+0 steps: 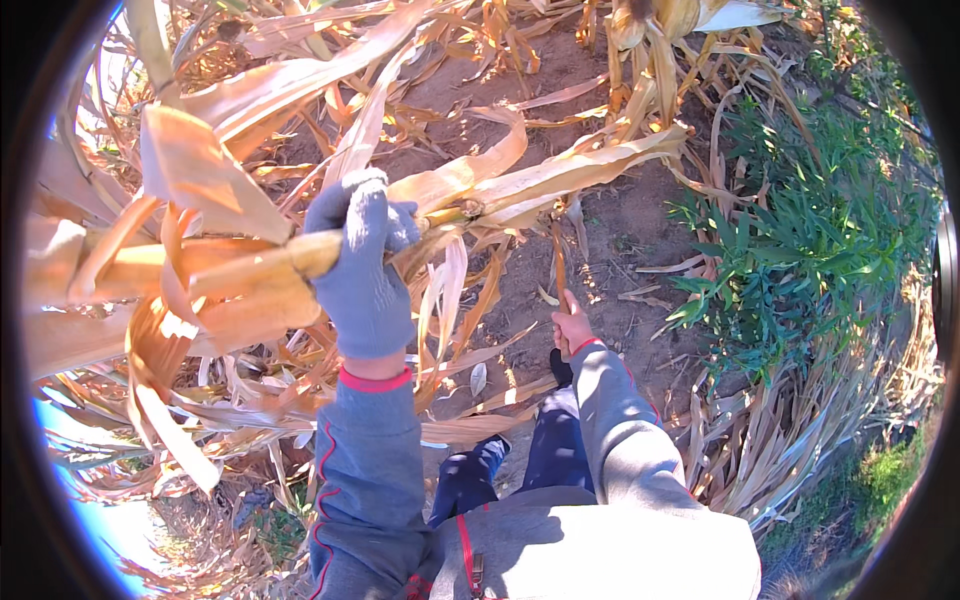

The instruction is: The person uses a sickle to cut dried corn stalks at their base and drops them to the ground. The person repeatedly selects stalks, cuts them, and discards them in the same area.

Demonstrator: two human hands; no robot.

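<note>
Dry maize stalks [240, 280], tan and leafy, lie across the left half of the view, raised above the bare soil [625, 235], running from the left edge to the left hand [368, 265]. We record that hand in a grey knitted glove, its grip closed around the stalks, with dry leaves [580, 170] spreading beyond it to the upper right. The right hand [572, 328], lower and to the right, appears ungloved; its grip is narrow, curled about a thin brown piece [559, 262]. We cannot tell whether this is a handle or a strip of dry leaf.

We judge the step in hand to be gathering and steadying the stalks with the left hand, the right being apart from the main bundle. In our assessment, the next move calls for a firm left grip, since the stalks reach well out to one side and could twist or slip. It also calls for care over where the right hand goes, with loose leaves around it, green plants [800, 225] to its right and the legs [555, 445] just below.
</note>
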